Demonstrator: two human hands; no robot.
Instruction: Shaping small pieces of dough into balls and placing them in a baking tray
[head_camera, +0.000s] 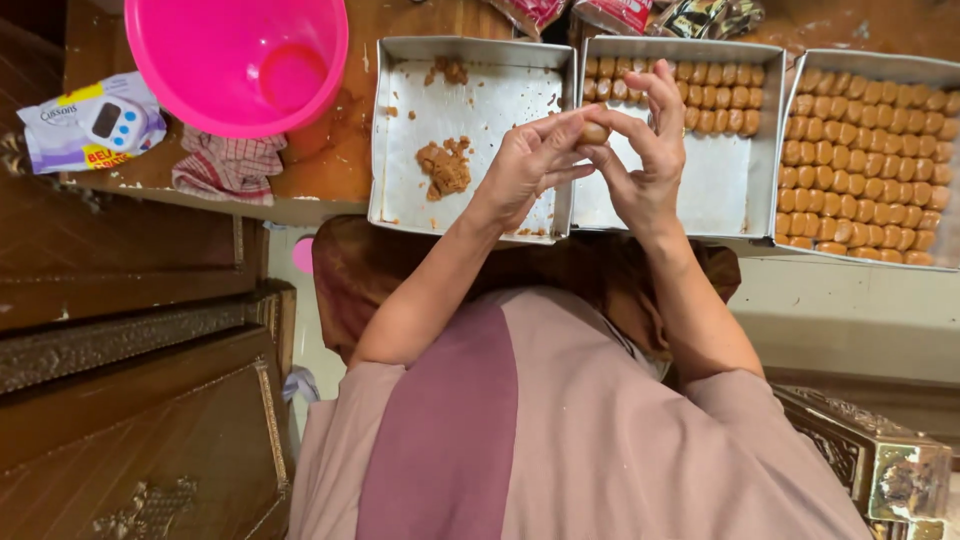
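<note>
- While both hands meet in the upper middle of the frame, a small brown dough piece sits pinched between them, directly above the seam where 2 metal trays touch.
- The left hand curls closed on the piece from the left side; the right hand grips it from the right with thumb and forefinger, its other fingers fanned upward. Both are equally near, both touching it.
- The piece looks roundish; its long axis cannot be told.
- Just right of the hands lies the middle tray, with 2 rows of shaped pieces along its top edge and bare metal below.
- Just left, the left tray holds a crumbly dough lump.
- The right tray at the far right is nearly full.
- All 3 rest on a wooden table; a pink bowl stands upper left.
</note>
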